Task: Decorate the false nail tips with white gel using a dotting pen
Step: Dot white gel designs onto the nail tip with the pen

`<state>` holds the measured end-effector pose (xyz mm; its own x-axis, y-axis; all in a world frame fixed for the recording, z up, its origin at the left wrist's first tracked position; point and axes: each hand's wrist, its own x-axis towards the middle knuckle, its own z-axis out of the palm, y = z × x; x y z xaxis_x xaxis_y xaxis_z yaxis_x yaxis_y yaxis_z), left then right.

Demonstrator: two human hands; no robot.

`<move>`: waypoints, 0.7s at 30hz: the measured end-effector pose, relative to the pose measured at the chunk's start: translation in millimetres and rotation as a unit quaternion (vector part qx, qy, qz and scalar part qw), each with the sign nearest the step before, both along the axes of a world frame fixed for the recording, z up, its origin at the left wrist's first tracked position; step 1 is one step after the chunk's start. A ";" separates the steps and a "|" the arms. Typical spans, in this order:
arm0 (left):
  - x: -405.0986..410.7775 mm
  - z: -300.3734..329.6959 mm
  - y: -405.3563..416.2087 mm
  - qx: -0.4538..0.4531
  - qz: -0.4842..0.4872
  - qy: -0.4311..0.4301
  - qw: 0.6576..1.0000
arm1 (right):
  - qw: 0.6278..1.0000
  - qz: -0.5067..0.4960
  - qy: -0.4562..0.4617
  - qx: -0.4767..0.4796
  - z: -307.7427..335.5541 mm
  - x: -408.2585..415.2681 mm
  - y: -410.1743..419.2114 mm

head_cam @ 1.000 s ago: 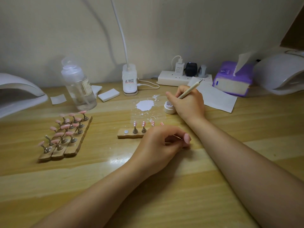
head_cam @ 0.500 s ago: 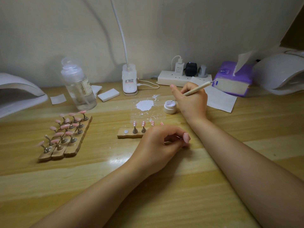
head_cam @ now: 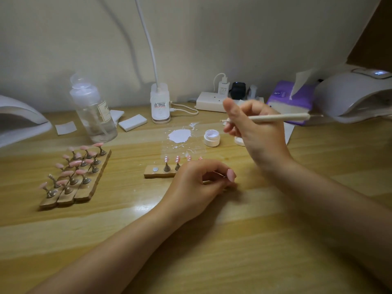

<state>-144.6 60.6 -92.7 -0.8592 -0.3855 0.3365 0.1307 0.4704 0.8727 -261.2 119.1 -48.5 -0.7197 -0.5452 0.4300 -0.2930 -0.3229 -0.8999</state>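
Wooden desk against a pale wall. Far edge, left to right: white curing lamp at the left edge; clear pump bottle; white foam block; white clip lamp base with gooseneck; white power strip carrying plugs; purple tissue pack; second white curing lamp at the right edge.

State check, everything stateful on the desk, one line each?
gel jar: open, lid off
dotting pen: held level by right hand, off the nails
left hand: pinches a pink nail tip
clear bottle: upright, capped
charger: plugged into power strip
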 end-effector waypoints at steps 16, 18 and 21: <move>0.8 -0.4 -2.4 -0.008 -0.013 -0.008 1.000 | 0.991 0.077 -0.111 -0.014 -37.6 16.9 31.7; 0.6 -1.2 -2.3 -0.008 -0.010 -0.009 1.000 | 0.991 0.072 -0.109 -0.007 -37.3 16.8 31.6; 0.7 -2.3 -2.6 -0.009 -0.005 -0.012 1.000 | 0.992 0.066 -0.110 0.002 -37.5 16.2 31.5</move>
